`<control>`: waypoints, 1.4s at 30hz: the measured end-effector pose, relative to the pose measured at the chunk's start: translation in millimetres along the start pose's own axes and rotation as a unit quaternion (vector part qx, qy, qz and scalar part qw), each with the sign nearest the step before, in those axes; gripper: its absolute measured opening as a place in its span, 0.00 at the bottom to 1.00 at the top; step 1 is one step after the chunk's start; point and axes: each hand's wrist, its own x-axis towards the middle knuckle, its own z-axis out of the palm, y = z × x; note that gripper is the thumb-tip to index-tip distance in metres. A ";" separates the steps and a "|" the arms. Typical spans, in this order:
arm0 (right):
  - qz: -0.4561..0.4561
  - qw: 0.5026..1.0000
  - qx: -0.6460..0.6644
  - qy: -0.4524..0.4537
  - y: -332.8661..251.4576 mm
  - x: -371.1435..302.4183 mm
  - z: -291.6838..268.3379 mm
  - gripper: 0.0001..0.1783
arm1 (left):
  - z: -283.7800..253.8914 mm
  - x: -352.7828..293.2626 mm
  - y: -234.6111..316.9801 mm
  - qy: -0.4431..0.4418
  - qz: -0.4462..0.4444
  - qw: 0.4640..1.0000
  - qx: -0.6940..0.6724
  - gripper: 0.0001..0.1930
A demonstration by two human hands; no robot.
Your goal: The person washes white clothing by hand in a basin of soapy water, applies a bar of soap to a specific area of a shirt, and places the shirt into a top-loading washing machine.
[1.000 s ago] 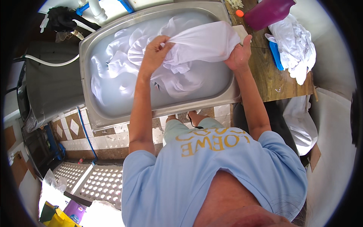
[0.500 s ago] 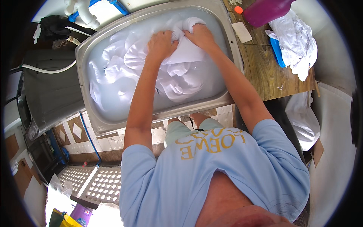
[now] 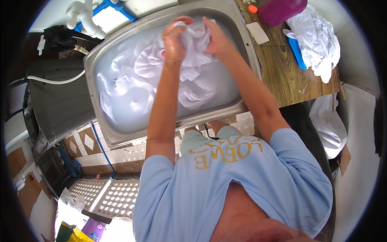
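Observation:
A metal basin [image 3: 252, 66] full of cloudy water [image 3: 227, 82] stands in front of me, with white wet laundry soaking in it. At its far side I lift a bunched white cloth [image 3: 194, 45] partly out of the water. My left hand [image 3: 173, 42] is closed on the cloth's left side, fingers curled toward it. On the other side my right hand [image 3: 217, 39] grips it, thumb up, the other fingers partly hidden by the fabric. A small red patch shows beside my left wrist. More white fabric [image 3: 131, 74] floats toward the left of the basin.
To the right, a wooden counter [image 3: 282, 76] carries a purple bottle [image 3: 282, 10], an orange cap [image 3: 252, 9], a pale square piece [image 3: 257, 33] and a white laundry pile [image 3: 316, 40] over something blue. White pipes [image 3: 82, 18] and a dark grey lid [image 3: 58, 94] are on the left.
Both hands have risen with the white cloth and moved apart a little; the cloth now hangs bunched between them. Before, they pressed close together on it at the water.

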 end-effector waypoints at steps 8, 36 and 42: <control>-0.159 0.977 -0.075 -0.121 31.8 11.9 -22.1 0.18 | 48.4 -27.4 -27.0 -0.039 0.246 0.846 0.471 0.09; -0.221 0.937 -0.270 -0.003 -21.9 -28.6 -44.0 0.20 | -55.7 -23.8 18.1 -0.186 0.041 0.780 0.596 0.26; -0.257 0.915 -0.304 0.055 -2.7 -4.5 -42.6 0.20 | -61.4 -21.2 -15.3 -0.201 -0.012 0.737 0.645 0.26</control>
